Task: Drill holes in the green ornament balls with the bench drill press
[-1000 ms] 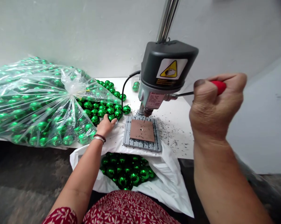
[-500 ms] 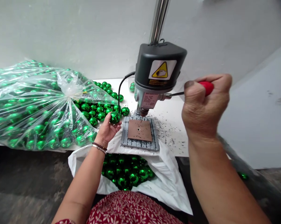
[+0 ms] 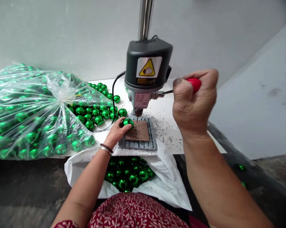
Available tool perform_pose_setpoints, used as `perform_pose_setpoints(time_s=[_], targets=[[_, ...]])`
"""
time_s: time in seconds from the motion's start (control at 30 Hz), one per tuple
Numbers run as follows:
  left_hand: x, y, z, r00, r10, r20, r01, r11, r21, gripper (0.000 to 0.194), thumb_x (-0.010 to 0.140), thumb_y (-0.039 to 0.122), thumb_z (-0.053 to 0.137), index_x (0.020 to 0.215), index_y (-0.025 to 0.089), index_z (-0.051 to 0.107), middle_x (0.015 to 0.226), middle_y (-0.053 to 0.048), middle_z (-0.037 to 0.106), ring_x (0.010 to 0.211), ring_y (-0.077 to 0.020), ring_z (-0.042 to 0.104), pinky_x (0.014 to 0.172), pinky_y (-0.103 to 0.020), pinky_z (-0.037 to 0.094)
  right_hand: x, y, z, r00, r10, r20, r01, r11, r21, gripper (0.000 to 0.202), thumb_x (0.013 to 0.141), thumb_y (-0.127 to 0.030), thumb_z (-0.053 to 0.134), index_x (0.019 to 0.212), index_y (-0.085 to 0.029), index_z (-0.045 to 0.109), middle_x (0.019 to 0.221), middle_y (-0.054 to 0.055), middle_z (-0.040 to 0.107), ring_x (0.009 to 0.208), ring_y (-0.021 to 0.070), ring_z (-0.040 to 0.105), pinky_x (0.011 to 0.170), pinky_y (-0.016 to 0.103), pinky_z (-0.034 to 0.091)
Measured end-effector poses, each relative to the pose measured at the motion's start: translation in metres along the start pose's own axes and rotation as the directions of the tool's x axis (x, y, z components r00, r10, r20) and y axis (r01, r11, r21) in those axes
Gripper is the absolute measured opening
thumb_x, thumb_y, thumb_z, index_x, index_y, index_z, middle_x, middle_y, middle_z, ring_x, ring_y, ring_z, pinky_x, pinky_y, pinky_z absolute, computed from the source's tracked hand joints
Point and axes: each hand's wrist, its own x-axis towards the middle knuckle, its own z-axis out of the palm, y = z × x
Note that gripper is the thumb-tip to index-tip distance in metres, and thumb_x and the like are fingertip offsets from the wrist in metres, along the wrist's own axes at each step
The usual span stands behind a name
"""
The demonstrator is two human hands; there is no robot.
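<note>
My left hand (image 3: pixel 118 130) grips a shiny green ball (image 3: pixel 128 123) between thumb and fingers, over the left part of a brown square board (image 3: pixel 140 133). The board, with a small hole in it, lies on the grooved metal base (image 3: pixel 152 144) of a drill press (image 3: pixel 149 63). Just right of the ball, the thin drill bit (image 3: pixel 137 119) points down. My right hand (image 3: pixel 196 101) is wrapped round the red knob (image 3: pixel 194 84) of the press's lever, right of the drill head.
A tied clear plastic bag (image 3: pixel 62 90) full of green balls covers the table's left side. Loose green balls (image 3: pixel 99 120) lie beside it. In front, an open white bag (image 3: pixel 166 177) holds more balls. Dark shavings are scattered right of the base. A black cable (image 3: pixel 113 95) hangs left of the drill.
My left hand has carried the green ball rightwards from beside the base to over the board, turning palm down. My right hand stays on the knob. The view has shifted slightly.
</note>
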Motion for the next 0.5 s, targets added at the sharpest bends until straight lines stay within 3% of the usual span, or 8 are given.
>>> perform_pose_setpoints(time_s=[0.2,0.5], targets=[[0.003,-0.001,0.006,0.995,0.083,0.047,-0.092,0.970,0.224,0.045,0.071,0.032,0.074,0.112,0.017,0.065,0.104,-0.006,0.070,0.098,-0.0220,0.063,0.090,-0.033,0.049,0.001,-0.004,-0.001,0.999,0.038,0.010,-0.038,0.999,-0.002,0.014,0.086,-0.022,0.058,0.084,-0.016,0.045,0.078,-0.005,0.044,0.070,0.0028,0.043,0.070,0.017,0.044],[0.004,0.008,0.011,0.997,0.080,0.011,-0.078,0.912,0.403,0.052,0.066,0.030,0.080,0.116,0.020,0.068,0.105,-0.007,0.072,0.097,-0.0256,0.063,0.092,-0.038,0.048,0.002,-0.009,-0.003,0.997,0.068,0.034,-0.068,0.998,-0.012,0.014,0.083,-0.022,0.057,0.083,-0.018,0.043,0.078,-0.003,0.045,0.073,0.0050,0.043,0.070,0.019,0.044]])
